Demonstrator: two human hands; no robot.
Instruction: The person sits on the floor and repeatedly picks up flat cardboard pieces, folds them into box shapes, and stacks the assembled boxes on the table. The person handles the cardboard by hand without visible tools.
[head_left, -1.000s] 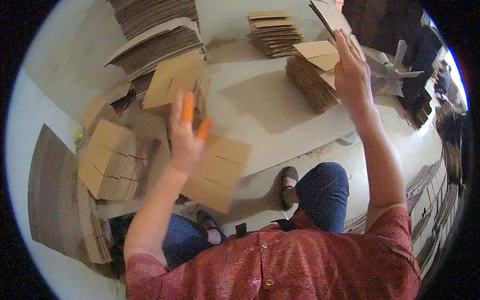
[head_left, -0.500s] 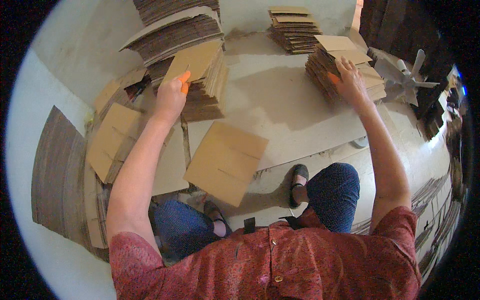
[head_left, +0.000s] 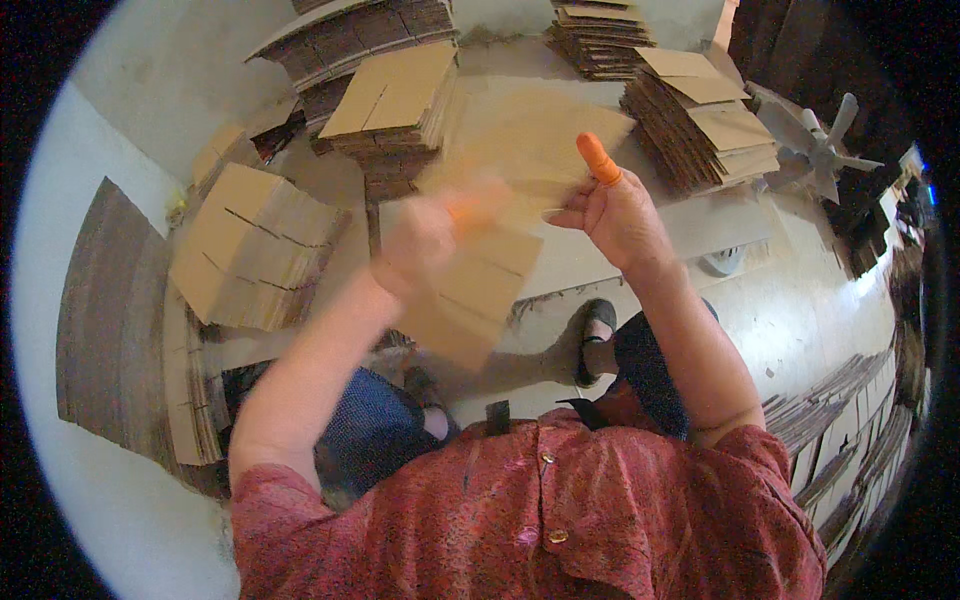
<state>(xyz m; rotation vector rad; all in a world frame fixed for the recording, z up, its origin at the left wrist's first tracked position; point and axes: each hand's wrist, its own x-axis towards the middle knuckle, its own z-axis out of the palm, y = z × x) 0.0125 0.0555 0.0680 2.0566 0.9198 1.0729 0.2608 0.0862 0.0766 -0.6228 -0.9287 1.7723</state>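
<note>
A blurred tan cardboard sheet (head_left: 535,125) is in the air between my hands, over the pale work surface. My left hand (head_left: 430,235), smeared by motion, is closed at the sheet's near left edge; an orange cover shows on a finger. My right hand (head_left: 622,215) is at the sheet's near right edge. Its thumb, in an orange cover, points up apart from the curled fingers, whose tips are beside the sheet. Below my left hand lies another slitted cardboard sheet (head_left: 475,290).
Cardboard stacks stand at the left back (head_left: 392,88), right back (head_left: 690,125) and far back (head_left: 600,45). A slitted, leaning stack (head_left: 235,245) is at left. A grey-white fan (head_left: 825,155) stands right of the work surface (head_left: 660,225). More cardboard (head_left: 850,420) lies at lower right.
Both hands have left the two stacks and come inward, toward each other. A cardboard sheet is now in the air between them. The view has shifted slightly.
</note>
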